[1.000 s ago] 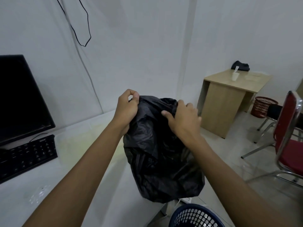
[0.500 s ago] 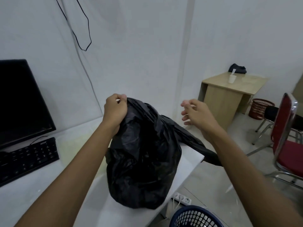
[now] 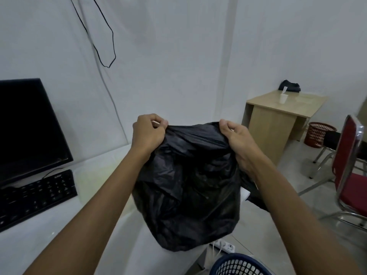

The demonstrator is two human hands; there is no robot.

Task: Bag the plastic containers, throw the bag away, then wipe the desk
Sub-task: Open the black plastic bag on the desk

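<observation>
Bag (image 3: pixel 186 187) at frame centre, bulging, over desk (image 3: pixel 103 195) edge. Your left hand (image 3: pixel 148 133) and right hand (image 3: pixel 237 138) each pinch its mouth. Gather mouth tight, knot it, then drop into bin (image 3: pixel 236 264), lower right.

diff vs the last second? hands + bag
Right hand, which let go of the black bag half a second ago, grips its top edge again. Left hand kept its grip. The bag's mouth is now stretched between them. Monitor, keyboard and blue basket unchanged.
</observation>
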